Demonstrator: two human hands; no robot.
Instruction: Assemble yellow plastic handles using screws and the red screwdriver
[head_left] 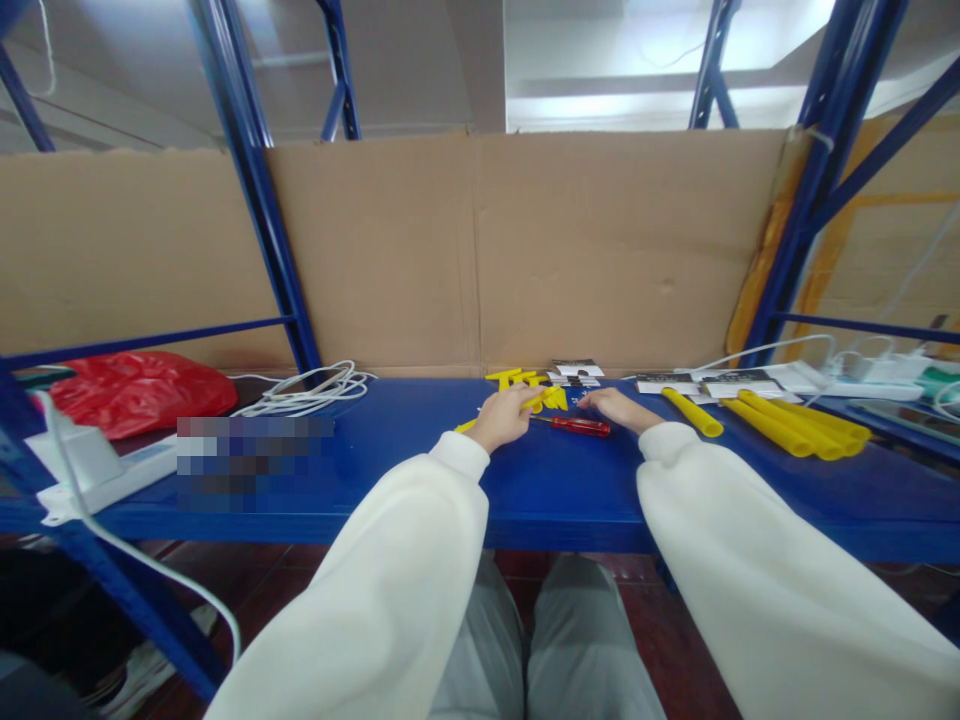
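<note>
My left hand (504, 415) is closed around a yellow plastic part (535, 402), one end of which pokes out below the wrist. Right beside its fingertips lie more yellow plastic pieces (556, 398). A screwdriver with a red handle (581, 426) rests on the blue tabletop (555, 480) between my hands, its shaft toward the left hand. My right hand (616, 408) reaches down to the table by a few tiny light specks, its fingertips drawn together; anything between them is too small to name.
Yellow tubes (787, 425) and one separate tube (691, 411) lie at right before printed cards (739, 383). More cards (576, 372) stand behind my hands. At left are a red plastic bag (150, 390), a coiled white cable (315, 390) and a power strip (127, 480). Cardboard (562, 250) walls the back.
</note>
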